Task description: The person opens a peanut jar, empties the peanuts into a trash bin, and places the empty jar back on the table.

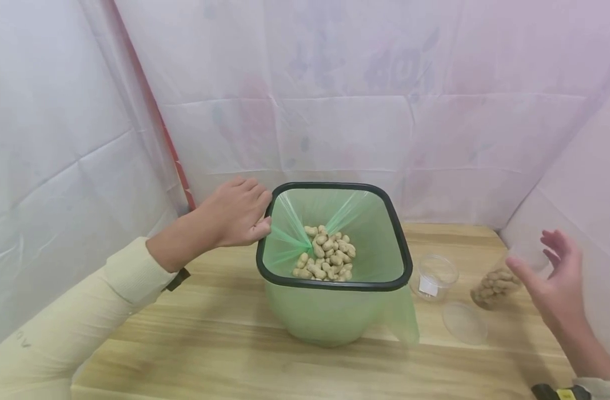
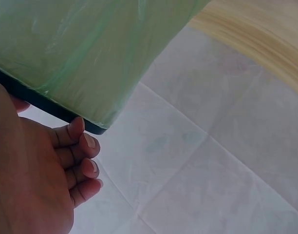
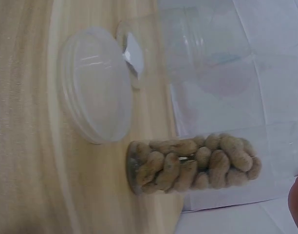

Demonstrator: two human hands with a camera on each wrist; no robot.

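A bin with a black rim (image 1: 335, 187) and a green bag liner (image 1: 365, 233) stands mid-table, with peanuts (image 1: 327, 255) in shells lying in its bottom. My left hand (image 1: 235, 214) holds the rim at its far left corner, thumb against the edge. In the left wrist view the fingers (image 2: 76, 146) are curled just under the black rim (image 2: 42, 105), beside the liner (image 2: 81, 53). My right hand (image 1: 555, 272) hovers with fingers spread beside a clear jar of peanuts (image 1: 495, 286), holding nothing. The jar of peanuts (image 3: 193, 163) stands open-topped near the right curtain.
An empty clear jar (image 1: 435, 276) and a clear round lid (image 1: 464, 322) sit on the wooden table (image 1: 235, 344) right of the bin. White sheeting walls in the table at the back and both sides. The lid (image 3: 95, 90) lies flat close to the peanut jar.
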